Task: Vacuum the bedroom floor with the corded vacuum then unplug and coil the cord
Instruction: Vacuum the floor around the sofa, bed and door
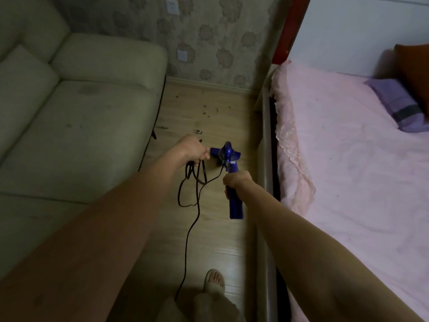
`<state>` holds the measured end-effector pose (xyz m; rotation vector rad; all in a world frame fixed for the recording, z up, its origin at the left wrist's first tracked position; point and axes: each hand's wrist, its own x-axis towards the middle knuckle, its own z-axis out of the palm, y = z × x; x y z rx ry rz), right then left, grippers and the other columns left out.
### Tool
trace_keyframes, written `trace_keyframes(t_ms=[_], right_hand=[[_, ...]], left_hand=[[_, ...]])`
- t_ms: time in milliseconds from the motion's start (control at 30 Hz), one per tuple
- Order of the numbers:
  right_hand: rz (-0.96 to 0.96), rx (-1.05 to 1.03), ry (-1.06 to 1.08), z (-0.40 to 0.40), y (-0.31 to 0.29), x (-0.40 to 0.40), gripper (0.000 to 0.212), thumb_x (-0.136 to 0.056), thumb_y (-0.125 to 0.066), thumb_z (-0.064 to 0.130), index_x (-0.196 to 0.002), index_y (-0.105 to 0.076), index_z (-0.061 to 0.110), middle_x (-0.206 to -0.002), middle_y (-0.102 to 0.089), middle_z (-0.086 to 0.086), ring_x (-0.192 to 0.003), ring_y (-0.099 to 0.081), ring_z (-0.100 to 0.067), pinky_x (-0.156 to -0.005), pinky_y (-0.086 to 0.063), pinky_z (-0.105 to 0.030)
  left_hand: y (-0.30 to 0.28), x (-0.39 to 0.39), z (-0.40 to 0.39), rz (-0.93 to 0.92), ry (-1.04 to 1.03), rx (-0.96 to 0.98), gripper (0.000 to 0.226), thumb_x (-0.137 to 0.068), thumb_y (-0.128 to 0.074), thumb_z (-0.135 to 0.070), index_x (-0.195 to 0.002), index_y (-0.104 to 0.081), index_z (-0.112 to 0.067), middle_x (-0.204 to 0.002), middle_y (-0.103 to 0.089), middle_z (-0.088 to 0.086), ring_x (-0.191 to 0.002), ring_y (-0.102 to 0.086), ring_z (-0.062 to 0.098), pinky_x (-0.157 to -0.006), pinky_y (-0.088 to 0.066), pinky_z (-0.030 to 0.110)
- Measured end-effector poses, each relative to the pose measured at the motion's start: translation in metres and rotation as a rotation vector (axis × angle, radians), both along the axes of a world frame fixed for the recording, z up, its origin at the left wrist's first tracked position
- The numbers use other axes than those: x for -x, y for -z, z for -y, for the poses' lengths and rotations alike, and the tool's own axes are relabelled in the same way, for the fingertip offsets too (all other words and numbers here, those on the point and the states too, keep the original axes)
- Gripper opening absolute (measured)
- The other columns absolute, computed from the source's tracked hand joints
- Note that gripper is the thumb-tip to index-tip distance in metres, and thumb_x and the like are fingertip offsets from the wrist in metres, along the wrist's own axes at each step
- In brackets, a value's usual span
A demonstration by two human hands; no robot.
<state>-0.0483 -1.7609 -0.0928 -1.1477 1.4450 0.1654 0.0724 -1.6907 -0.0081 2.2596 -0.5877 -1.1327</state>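
Note:
A blue hand-held vacuum (226, 155) hangs over the wooden floor (209, 108) between the sofa and the bed. My right hand (236, 181) grips its blue handle, which sticks out below the fist. My left hand (193, 148) holds several loops of the black cord (192, 180) beside the vacuum's body. One strand of cord runs from the vacuum to the loops, and another trails down the floor toward my feet. Dark crumbs (209, 110) lie scattered on the floor ahead.
A pale green sofa (76, 108) fills the left. A bed with a pink sheet (348, 159) and a purple pillow (399, 105) fills the right. Two wall outlets (172, 6) sit on the flowered wallpaper. My foot in a slipper (214, 281) stands on the floor below.

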Motion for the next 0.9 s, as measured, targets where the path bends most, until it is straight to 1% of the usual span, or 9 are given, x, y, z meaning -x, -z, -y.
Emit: trace_keyframes(t_ms=[100,167,233,300,400,533,667,800,900], right_hand=[[-0.008,0.032,-0.037,0.034,0.005,-0.012,0.020,-0.092,-0.058,0.007,-0.108,-0.047,0.007,-0.082,-0.057,-0.010,-0.062,-0.054,-0.017,-0.053,-0.047,-0.027],[-0.013,0.046,-0.055,0.056,0.010,-0.018,0.019,-0.092,-0.058,0.007,-0.108,-0.048,0.006,-0.081,-0.057,-0.010,-0.062,-0.054,-0.018,-0.057,-0.049,-0.028],[-0.015,0.051,-0.069,0.072,0.015,-0.022,0.016,-0.092,-0.057,0.007,-0.104,-0.047,0.006,-0.080,-0.057,-0.010,-0.062,-0.055,-0.018,-0.059,-0.050,-0.029],[-0.011,0.040,-0.073,0.081,0.016,-0.023,0.015,-0.091,-0.058,0.006,-0.097,-0.044,0.008,-0.078,-0.056,-0.010,-0.061,-0.054,-0.018,-0.057,-0.050,-0.029],[-0.035,0.025,-0.087,0.087,0.021,-0.015,0.016,-0.091,-0.059,0.003,-0.090,-0.043,0.008,-0.075,-0.055,-0.010,-0.058,-0.053,-0.018,-0.052,-0.048,-0.029],[-0.070,0.023,-0.113,0.085,0.020,0.000,0.019,-0.090,-0.060,0.004,-0.099,-0.044,0.006,-0.076,-0.057,-0.011,-0.057,-0.054,-0.019,-0.048,-0.046,-0.029],[-0.105,0.025,-0.173,0.065,0.008,0.008,0.027,-0.090,-0.060,0.005,-0.113,-0.045,0.005,-0.077,-0.058,-0.010,-0.057,-0.054,-0.018,-0.043,-0.042,-0.027],[-0.151,0.055,-0.190,0.034,-0.007,0.026,0.030,-0.090,-0.060,0.005,-0.116,-0.045,0.004,-0.078,-0.058,-0.011,-0.059,-0.055,-0.018,-0.045,-0.044,-0.026],[-0.187,0.080,-0.200,0.007,-0.016,0.045,0.022,-0.091,-0.057,0.004,-0.109,-0.044,0.003,-0.076,-0.055,-0.011,-0.058,-0.054,-0.018,-0.045,-0.043,-0.025]], left_hand=[[0.006,-0.009,0.029,-0.003,-0.019,-0.011,0.023,-0.099,-0.047,-0.014,-0.109,-0.063,0.000,-0.069,-0.058,0.002,-0.054,-0.043,0.009,-0.055,-0.041,0.020],[0.009,-0.013,0.046,-0.011,-0.023,-0.022,0.027,-0.100,-0.046,-0.012,-0.116,-0.061,0.002,-0.099,-0.069,0.014,-0.053,-0.044,0.010,-0.054,-0.041,0.020],[0.011,-0.017,0.056,-0.010,-0.036,-0.031,0.028,-0.100,-0.044,-0.010,-0.119,-0.060,0.004,-0.121,-0.063,0.019,-0.053,-0.044,0.010,-0.053,-0.041,0.019],[0.013,-0.023,0.060,-0.006,-0.054,-0.034,0.026,-0.100,-0.045,-0.009,-0.115,-0.062,0.004,-0.101,-0.069,0.015,-0.052,-0.043,0.009,-0.051,-0.040,0.018],[0.017,-0.025,0.059,-0.010,-0.032,-0.081,0.020,-0.099,-0.045,-0.008,-0.096,-0.064,-0.001,-0.067,-0.052,0.002,-0.052,-0.041,0.009,-0.052,-0.040,0.019],[0.016,-0.024,0.053,-0.001,-0.012,-0.075,0.025,-0.099,-0.045,-0.005,-0.114,-0.062,0.006,-0.106,-0.067,0.018,-0.051,-0.043,0.010,-0.055,-0.041,0.019],[0.013,-0.024,0.039,-0.001,-0.029,-0.052,0.027,-0.099,-0.045,-0.009,-0.114,-0.064,0.003,-0.085,-0.064,0.001,-0.052,-0.044,0.010,-0.056,-0.042,0.021],[0.001,-0.015,0.019,0.018,0.002,-0.009,0.027,-0.099,-0.045,-0.009,-0.115,-0.062,0.004,-0.071,-0.062,0.000,-0.052,-0.043,0.010,-0.055,-0.042,0.022],[-0.013,-0.004,0.002,0.010,0.042,0.015,0.023,-0.099,-0.045,-0.010,-0.109,-0.063,0.000,-0.084,-0.065,0.001,-0.051,-0.042,0.009,-0.053,-0.042,0.021]])
